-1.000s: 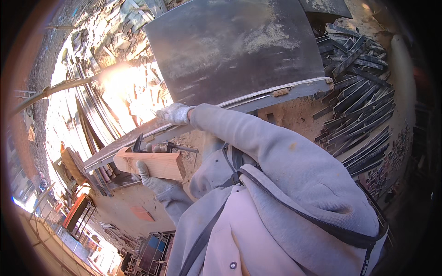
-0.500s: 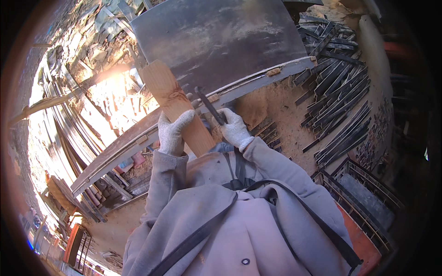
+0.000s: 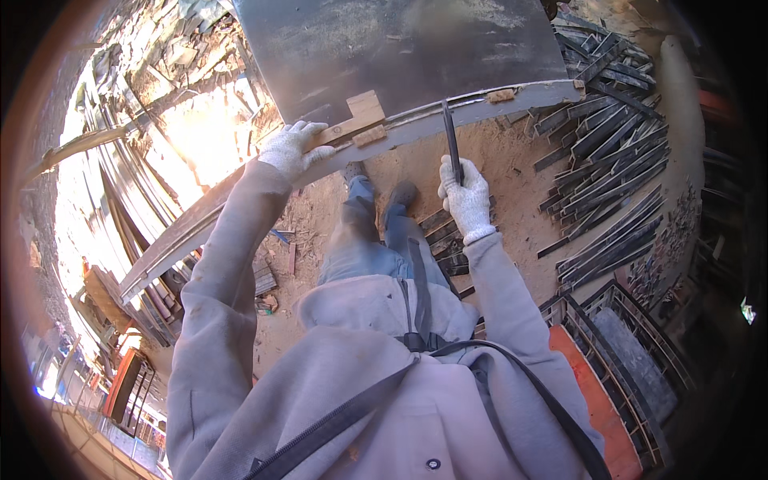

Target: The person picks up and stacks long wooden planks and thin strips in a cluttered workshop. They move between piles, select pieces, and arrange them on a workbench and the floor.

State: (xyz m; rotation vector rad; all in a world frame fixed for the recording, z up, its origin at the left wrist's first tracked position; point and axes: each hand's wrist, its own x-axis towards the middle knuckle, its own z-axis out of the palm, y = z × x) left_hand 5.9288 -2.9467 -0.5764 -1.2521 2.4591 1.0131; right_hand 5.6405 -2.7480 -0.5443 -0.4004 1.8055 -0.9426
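Note:
My left hand (image 3: 294, 150), in a pale knit glove, rests on the near edge of a large dark panel (image 3: 400, 56). Its fingers are stretched out and the thumb stands apart. Just right of the fingertips lies a light wooden piece (image 3: 360, 114) on the panel's edge, with a small wood block (image 3: 370, 136) below it. My right hand (image 3: 466, 200), gloved too, is closed round a dark metal bar (image 3: 451, 140). The bar points upward, and its far end overlaps the panel's grey edge beam (image 3: 528, 98) in view; whether they touch I cannot tell.
Dark strips (image 3: 600, 152) lie heaped on the sandy ground at the right. Long strips (image 3: 132, 200) and scrap wood fill the sunlit left. A metal-framed rack (image 3: 632, 352) with an orange side (image 3: 588, 384) stands near my right elbow. My feet are below the panel.
My left hand no longer holds the upright wooden plank and has reached forward to the panel's edge. My right hand moved right with the metal bar, which now points more upright.

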